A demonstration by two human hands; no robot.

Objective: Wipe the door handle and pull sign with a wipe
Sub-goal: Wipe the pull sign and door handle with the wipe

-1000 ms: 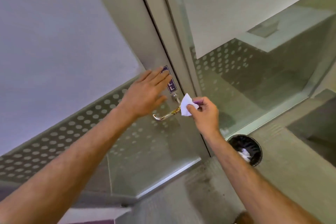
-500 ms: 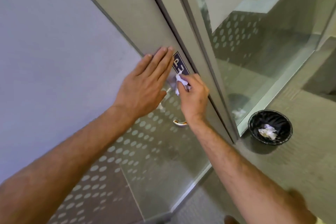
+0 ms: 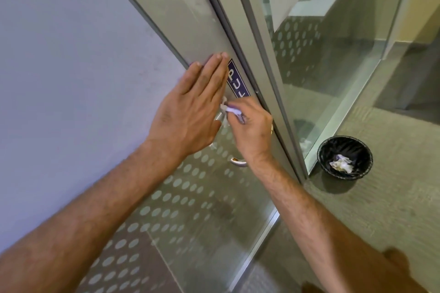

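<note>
A dark blue pull sign (image 3: 235,79) with white letters is stuck on the grey frame of a glass door (image 3: 195,209). My left hand (image 3: 190,112) lies flat on the frame, fingers together, just left of the sign. My right hand (image 3: 250,131) pinches a crumpled white wipe (image 3: 229,110) against the door right below the sign, whose lower end it hides. The metal door handle (image 3: 238,162) is mostly hidden behind my right hand; only its curved end shows beneath the wrist.
A black waste bin (image 3: 345,147) with crumpled tissues inside stands on the carpet at the right, by a fixed glass panel (image 3: 321,54) with a dotted band. A plain wall fills the left.
My right hand rose from the handle to the sign with the wipe, then slid down to just under it. More of the sign's letters show. The view came closer.
</note>
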